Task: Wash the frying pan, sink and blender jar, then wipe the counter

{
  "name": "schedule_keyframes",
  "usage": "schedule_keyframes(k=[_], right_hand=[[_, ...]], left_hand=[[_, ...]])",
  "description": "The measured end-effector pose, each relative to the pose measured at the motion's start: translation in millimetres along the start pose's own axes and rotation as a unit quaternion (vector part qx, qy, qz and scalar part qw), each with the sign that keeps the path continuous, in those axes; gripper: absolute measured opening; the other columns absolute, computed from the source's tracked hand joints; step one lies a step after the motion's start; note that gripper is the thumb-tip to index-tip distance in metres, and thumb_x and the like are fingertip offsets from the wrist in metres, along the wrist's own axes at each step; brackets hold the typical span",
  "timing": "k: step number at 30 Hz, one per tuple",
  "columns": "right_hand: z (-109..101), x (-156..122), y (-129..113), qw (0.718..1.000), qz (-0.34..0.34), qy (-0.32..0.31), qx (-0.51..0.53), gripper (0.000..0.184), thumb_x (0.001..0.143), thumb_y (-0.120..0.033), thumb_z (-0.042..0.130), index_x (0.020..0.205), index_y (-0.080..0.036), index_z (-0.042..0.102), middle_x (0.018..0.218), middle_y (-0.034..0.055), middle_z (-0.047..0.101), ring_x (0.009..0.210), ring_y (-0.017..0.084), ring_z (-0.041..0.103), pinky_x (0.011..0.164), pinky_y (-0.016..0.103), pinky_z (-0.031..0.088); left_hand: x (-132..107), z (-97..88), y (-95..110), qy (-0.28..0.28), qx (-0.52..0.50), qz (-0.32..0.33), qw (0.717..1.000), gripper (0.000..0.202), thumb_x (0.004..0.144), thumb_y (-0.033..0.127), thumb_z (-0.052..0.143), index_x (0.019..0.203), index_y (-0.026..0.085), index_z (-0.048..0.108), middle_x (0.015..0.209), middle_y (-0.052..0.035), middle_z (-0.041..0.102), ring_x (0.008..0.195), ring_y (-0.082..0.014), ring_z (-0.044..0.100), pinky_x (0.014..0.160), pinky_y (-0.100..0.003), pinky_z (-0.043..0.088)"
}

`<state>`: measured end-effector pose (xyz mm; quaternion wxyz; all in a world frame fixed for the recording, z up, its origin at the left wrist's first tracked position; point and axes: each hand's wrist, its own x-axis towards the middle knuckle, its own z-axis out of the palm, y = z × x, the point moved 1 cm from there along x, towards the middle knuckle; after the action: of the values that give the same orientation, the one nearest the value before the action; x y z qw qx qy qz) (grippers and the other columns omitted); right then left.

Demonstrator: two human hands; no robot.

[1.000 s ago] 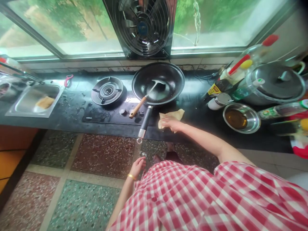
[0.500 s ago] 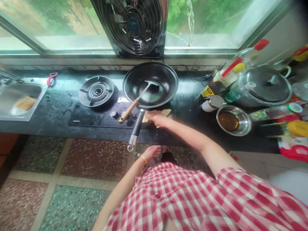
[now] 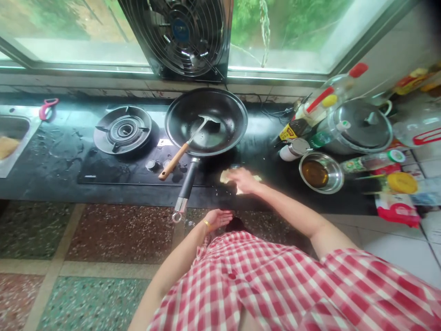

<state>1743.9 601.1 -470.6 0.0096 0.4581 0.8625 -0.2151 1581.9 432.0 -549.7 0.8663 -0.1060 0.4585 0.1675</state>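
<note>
My right hand presses a pale cloth against the black countertop, right of the wok's handle. Its fingers are slightly blurred and cover much of the cloth. Just below the counter's front edge, my left hand is held out with its fingers stretched, palm turned up and nothing visible in it. Small white crumbs dot the counter near the cloth. A black wok rests on the stove, and a spatula with a wooden handle leans in it.
The wok's handle juts past the counter edge. Left are a bare burner, a pink peeler and the sink. To the right stand a steel bowl of brown liquid, a lidded pot and several bottles.
My right hand has slid the cloth right and toward the counter's front edge, away from the wok handle. My left hand stays below the edge, its palm now more visible. The view has shifted right.
</note>
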Motion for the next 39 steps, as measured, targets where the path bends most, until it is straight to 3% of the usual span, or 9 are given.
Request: schedule_keyframes(k=[4, 7, 12, 14, 16, 20, 23, 30, 39], right_hand=[[-39, 26, 50, 0.995, 0.085, 0.014, -0.049, 0.046, 0.091, -0.018, 0.04, 0.135, -0.025, 0.054, 0.144, 0.007, 0.047, 0.117, 0.03, 0.048, 0.088, 0.041, 0.043], [-34, 42, 68, 0.989, 0.127, -0.04, -0.066, 0.053, 0.086, -0.012, 0.043, 0.138, -0.024, 0.049, 0.146, 0.0072, 0.043, 0.115, 0.028, 0.048, 0.088, 0.041, 0.042], [9, -11, 31, 0.992, 0.092, -0.053, -0.074, 0.062, 0.076, -0.01, 0.053, 0.136, -0.023, 0.05, 0.148, 0.0082, 0.041, 0.109, 0.031, 0.05, 0.085, 0.042, 0.046], [14, -37, 23, 0.993, 0.083, -0.052, -0.059, 0.058, 0.078, -0.012, 0.052, 0.134, -0.027, 0.053, 0.145, 0.0061, 0.046, 0.107, 0.028, 0.053, 0.084, 0.04, 0.048], [4, -49, 36, 0.994, 0.103, -0.021, -0.037, 0.053, 0.082, -0.014, 0.047, 0.134, -0.027, 0.053, 0.143, 0.0057, 0.049, 0.111, 0.027, 0.053, 0.087, 0.04, 0.048], [-23, -44, 100, 0.973, 0.21, 0.093, -0.026, 0.051, 0.087, -0.016, 0.039, 0.137, -0.012, 0.05, 0.147, 0.0129, 0.043, 0.128, 0.027, 0.045, 0.106, 0.043, 0.038], [-5, -45, 118, 0.947, 0.28, 0.155, -0.006, 0.047, 0.083, -0.016, 0.043, 0.127, -0.009, 0.059, 0.142, 0.0153, 0.048, 0.128, 0.028, 0.045, 0.108, 0.043, 0.036], [84, -73, 9, 0.951, 0.23, 0.205, 0.026, 0.044, 0.089, -0.016, 0.035, 0.122, -0.02, 0.065, 0.135, 0.0081, 0.057, 0.124, 0.026, 0.049, 0.104, 0.046, 0.036], [97, -97, -26, 0.947, 0.212, 0.235, 0.06, 0.039, 0.088, -0.016, 0.036, 0.102, -0.018, 0.072, 0.115, 0.0105, 0.068, 0.107, 0.025, 0.058, 0.097, 0.042, 0.043]], left_hand=[[10, 14.6, -5, -0.065, 0.011, -0.039, 0.997, 0.03, 0.083, 0.011, 0.045, 0.108, 0.003, 0.061, 0.096, -0.0163, 0.071, 0.088, -0.0228, 0.07, 0.088, -0.034, 0.048], [19, 29.4, -9, -0.089, -0.006, -0.061, 0.994, 0.033, 0.083, 0.012, 0.044, 0.11, 0.003, 0.06, 0.101, -0.0167, 0.07, 0.093, -0.0233, 0.069, 0.089, -0.033, 0.047], [35, 33.3, -14, -0.093, -0.021, -0.079, 0.992, 0.043, 0.078, 0.009, 0.043, 0.119, 0.0, 0.055, 0.102, -0.0187, 0.069, 0.094, -0.0233, 0.068, 0.087, -0.033, 0.047], [38, 32.2, -18, -0.087, -0.022, -0.085, 0.992, 0.047, 0.077, 0.008, 0.043, 0.123, 0.0, 0.052, 0.101, -0.0186, 0.069, 0.093, -0.023, 0.068, 0.086, -0.032, 0.048], [40, 34.5, -20, -0.086, -0.023, -0.086, 0.992, 0.047, 0.078, 0.008, 0.043, 0.124, -0.001, 0.05, 0.1, -0.0184, 0.069, 0.092, -0.0231, 0.068, 0.086, -0.032, 0.048], [43, 45.9, -22, -0.097, -0.034, -0.086, 0.991, 0.048, 0.08, 0.008, 0.044, 0.127, -0.002, 0.048, 0.103, -0.0194, 0.068, 0.095, -0.0249, 0.068, 0.087, -0.033, 0.048], [47, 48.8, -23, -0.096, -0.047, -0.093, 0.99, 0.052, 0.078, 0.006, 0.043, 0.129, -0.002, 0.046, 0.103, -0.0201, 0.068, 0.095, -0.0253, 0.068, 0.086, -0.034, 0.049], [46, 25.9, -25, -0.098, -0.149, -0.059, 0.982, 0.059, 0.076, 0.008, 0.041, 0.134, -0.002, 0.042, 0.103, -0.0208, 0.068, 0.098, -0.0245, 0.068, 0.086, -0.034, 0.05], [36, 13.4, -17, -0.066, -0.158, -0.053, 0.984, 0.036, 0.079, 0.009, 0.041, 0.111, 0.0, 0.055, 0.091, -0.0206, 0.068, 0.092, -0.0261, 0.069, 0.082, -0.035, 0.053]])
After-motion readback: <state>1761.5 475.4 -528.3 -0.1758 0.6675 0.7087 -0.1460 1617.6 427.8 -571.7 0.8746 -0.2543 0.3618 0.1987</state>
